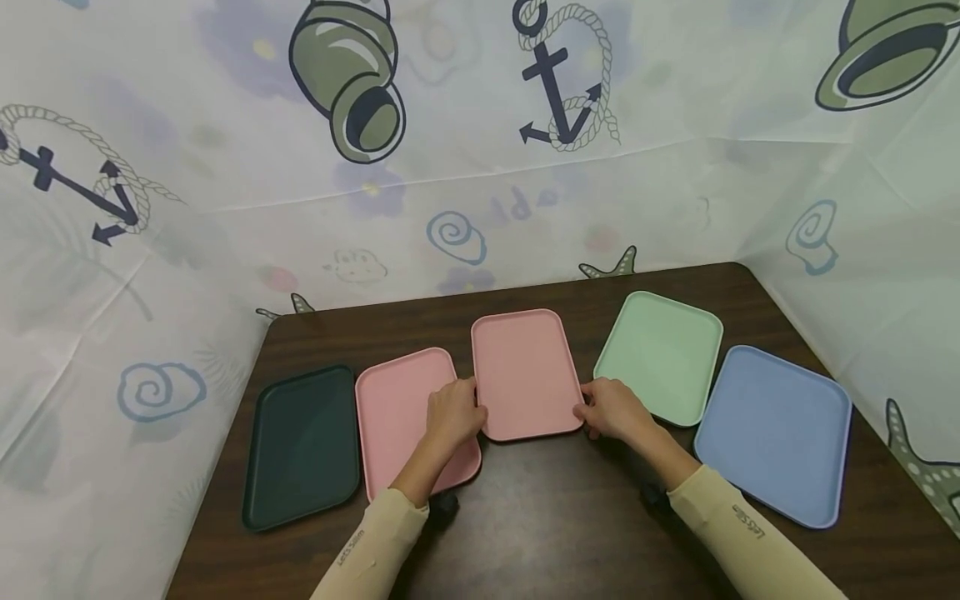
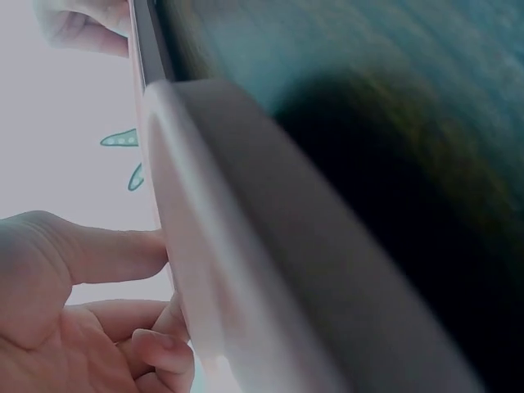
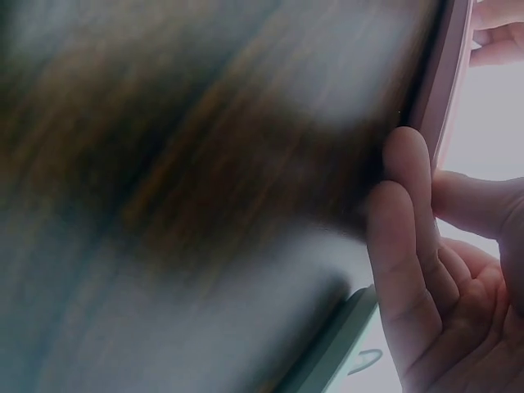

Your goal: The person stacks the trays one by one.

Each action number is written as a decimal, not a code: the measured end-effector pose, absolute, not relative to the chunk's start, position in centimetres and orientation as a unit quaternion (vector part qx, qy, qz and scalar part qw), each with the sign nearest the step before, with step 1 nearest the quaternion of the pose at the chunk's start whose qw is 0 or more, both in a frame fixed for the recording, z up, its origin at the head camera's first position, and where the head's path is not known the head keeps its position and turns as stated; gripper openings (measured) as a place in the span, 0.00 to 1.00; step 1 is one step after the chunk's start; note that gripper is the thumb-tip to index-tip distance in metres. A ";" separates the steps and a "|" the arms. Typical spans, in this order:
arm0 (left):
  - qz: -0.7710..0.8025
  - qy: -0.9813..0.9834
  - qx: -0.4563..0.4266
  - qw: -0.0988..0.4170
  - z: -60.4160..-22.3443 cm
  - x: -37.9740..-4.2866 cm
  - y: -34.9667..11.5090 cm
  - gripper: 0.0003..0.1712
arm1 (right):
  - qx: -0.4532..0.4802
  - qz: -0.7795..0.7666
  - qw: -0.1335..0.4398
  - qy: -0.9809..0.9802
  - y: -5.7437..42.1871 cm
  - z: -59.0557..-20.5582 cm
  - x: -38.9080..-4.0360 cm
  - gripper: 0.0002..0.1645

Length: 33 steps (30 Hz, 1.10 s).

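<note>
In the head view a pink rectangular tray lies at the middle of the row, held at both sides. My left hand grips its lower left edge, reaching over a second pink tray that lies just left of it. At the opposite edge, my right hand pinches the rim; the right wrist view shows the thumb on top and fingers beneath the pink rim. A pale pink rim fills the foreground of the left wrist view, partly hiding the left fingertips.
A dark green tray lies at the far left. Right of the middle are a light green tray and a blue tray. All lie on a dark wooden table, with patterned white cloth hanging behind and beside it.
</note>
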State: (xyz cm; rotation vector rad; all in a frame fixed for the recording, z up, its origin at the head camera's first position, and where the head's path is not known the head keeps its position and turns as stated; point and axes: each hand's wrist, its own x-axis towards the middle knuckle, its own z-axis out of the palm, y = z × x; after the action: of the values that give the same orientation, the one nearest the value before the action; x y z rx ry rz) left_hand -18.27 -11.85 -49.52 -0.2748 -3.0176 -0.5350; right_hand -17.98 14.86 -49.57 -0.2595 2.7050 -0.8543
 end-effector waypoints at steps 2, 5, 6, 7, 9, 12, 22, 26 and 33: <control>-0.168 -0.981 -0.089 0.032 -49.5 -18.3 -11.8 0.09 | -0.091 -0.302 0.143 0.938 14.9 -49.6 -17.9 0.05; -0.161 -0.982 -0.089 0.035 -49.5 -18.2 -11.8 0.08 | -0.093 -0.307 0.137 0.937 14.9 -49.8 -17.9 0.06; -0.160 -0.983 -0.088 0.036 -49.5 -18.2 -11.8 0.08 | -0.094 -0.310 0.136 0.936 14.8 -49.8 -17.9 0.06; -0.158 -0.983 -0.086 0.038 -49.5 -18.2 -11.7 0.08 | -0.094 -0.311 0.136 0.936 14.8 -49.8 -17.9 0.06; -0.156 -0.983 -0.084 0.041 -49.5 -18.2 -11.6 0.08 | -0.092 -0.312 0.136 0.936 14.9 -49.8 -17.9 0.07; -0.152 -0.984 -0.082 0.042 -49.6 -18.2 -11.5 0.07 | -0.091 -0.314 0.135 0.935 15.0 -49.9 -17.9 0.08; -0.199 -0.975 -0.091 0.045 -49.3 -16.6 -12.1 0.28 | -0.074 -0.326 0.135 0.933 15.2 -50.0 -17.5 0.20; -0.235 -0.967 -0.071 0.070 -48.5 -15.5 -13.8 0.36 | -0.065 -0.316 0.115 0.939 15.3 -49.7 -17.0 0.29; -0.222 -0.971 0.019 0.087 -47.6 -14.0 -20.2 0.29 | -0.065 -0.288 -0.014 0.955 14.2 -49.2 -15.2 0.19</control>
State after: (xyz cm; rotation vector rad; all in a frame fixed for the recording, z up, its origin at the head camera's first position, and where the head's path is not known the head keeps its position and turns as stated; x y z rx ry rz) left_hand -14.00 -20.17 -47.62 0.0554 -2.8924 -0.6624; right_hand -15.15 14.17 -49.22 -0.2056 3.0293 -0.9116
